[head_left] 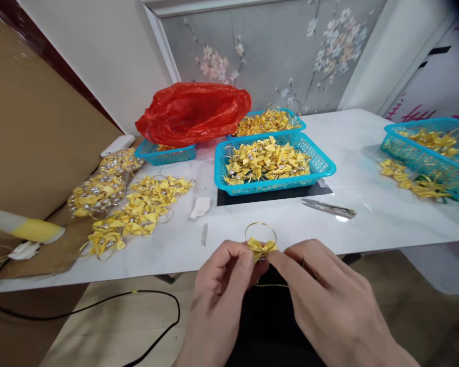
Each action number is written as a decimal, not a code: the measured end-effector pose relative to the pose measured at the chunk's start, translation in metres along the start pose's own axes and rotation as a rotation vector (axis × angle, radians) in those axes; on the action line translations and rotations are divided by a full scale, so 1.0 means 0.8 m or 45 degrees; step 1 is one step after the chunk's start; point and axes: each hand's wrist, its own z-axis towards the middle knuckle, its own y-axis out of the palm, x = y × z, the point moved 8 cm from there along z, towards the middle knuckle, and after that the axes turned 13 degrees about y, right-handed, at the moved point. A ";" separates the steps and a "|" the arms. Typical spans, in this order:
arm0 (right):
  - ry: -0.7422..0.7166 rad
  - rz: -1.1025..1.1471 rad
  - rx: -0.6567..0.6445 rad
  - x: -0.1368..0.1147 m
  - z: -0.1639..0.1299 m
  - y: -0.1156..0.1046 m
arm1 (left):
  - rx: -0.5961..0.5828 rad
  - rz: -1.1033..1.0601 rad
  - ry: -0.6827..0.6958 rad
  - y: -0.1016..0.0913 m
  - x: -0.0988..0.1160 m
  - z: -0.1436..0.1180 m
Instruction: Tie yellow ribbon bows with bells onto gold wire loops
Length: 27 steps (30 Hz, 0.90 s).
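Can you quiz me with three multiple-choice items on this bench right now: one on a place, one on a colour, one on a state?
1. Where do the scissors lie?
A. inside a basket
B. on the white table, right of the black mat
C. under the red bag

2. What colour is the near basket of bows?
A. blue
B. green
C. white

3. How is the yellow bow held?
A. lying loose on the table
B. in the left hand alone
C. pinched between the left hand and the right hand

Answers:
1 B: they rest on bare tabletop beside the mat.
2 A: its mesh walls are blue.
3 C: fingertips of both hands meet on the bow, its gold loop standing above.
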 end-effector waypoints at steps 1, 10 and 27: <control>0.027 0.012 -0.008 0.002 0.000 0.001 | 0.020 -0.019 -0.010 0.000 -0.001 0.000; 0.073 0.113 0.044 0.003 0.007 -0.004 | -0.051 0.183 0.030 0.002 -0.005 0.000; 0.090 -0.012 -0.107 0.017 0.005 0.022 | 0.045 -0.028 -0.065 -0.003 -0.021 0.001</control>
